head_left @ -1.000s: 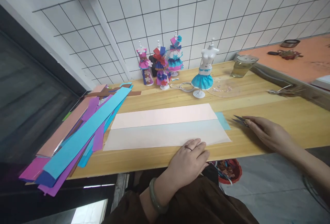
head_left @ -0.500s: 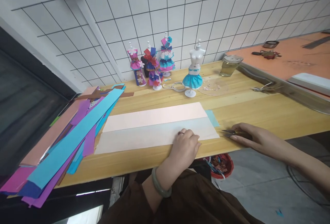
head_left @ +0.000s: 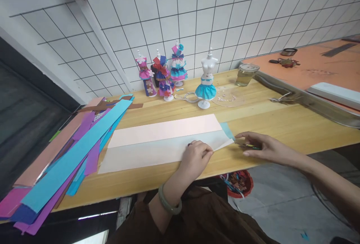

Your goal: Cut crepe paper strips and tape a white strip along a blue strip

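Note:
A pale strip (head_left: 157, 150), partly folded back beside a pink band (head_left: 165, 127), lies along the front of the wooden table. My left hand (head_left: 195, 157), with a ring and a bracelet on the wrist, pinches its near edge, and the right corner is lifted. A small teal piece (head_left: 227, 130) shows from under the right end. At that corner is my right hand (head_left: 261, 146), curled around small dark scissors (head_left: 251, 146) that its fingers mostly hide.
Colored strips (head_left: 75, 154) are piled at the left. Small dressed mannequins (head_left: 178, 64) and one in a blue skirt (head_left: 206, 91) stand behind. A cup (head_left: 246, 74) and an orange-topped table (head_left: 315, 69) are at the right. A red basket (head_left: 240, 184) sits below.
My left hand has pinched the strip's near edge, and its right corner has come up. My right hand's fingers have spread more and moved closer to that corner. The view has shifted slightly.

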A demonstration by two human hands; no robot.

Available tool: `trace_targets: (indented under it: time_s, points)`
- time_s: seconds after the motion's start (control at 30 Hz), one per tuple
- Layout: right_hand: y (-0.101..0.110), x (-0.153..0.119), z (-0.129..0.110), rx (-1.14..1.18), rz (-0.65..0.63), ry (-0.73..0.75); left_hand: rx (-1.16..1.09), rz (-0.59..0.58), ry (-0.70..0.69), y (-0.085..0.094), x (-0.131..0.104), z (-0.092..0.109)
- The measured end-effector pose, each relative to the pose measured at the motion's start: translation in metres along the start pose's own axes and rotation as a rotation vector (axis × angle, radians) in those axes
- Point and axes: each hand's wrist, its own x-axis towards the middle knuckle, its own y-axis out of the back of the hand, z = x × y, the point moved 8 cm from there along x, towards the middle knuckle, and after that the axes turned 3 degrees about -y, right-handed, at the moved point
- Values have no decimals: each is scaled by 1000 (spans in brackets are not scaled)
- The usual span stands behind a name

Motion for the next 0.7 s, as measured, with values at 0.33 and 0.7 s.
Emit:
trace_targets:
  time_s: [0.33, 0.7]
  points:
    - [-13, 91, -35, -94, 73, 276, 342, -76, -220, -15, -10, 17]
    - [-108, 180, -148, -312, -153, 545, 510, -17, -244, -17, -19, 23]
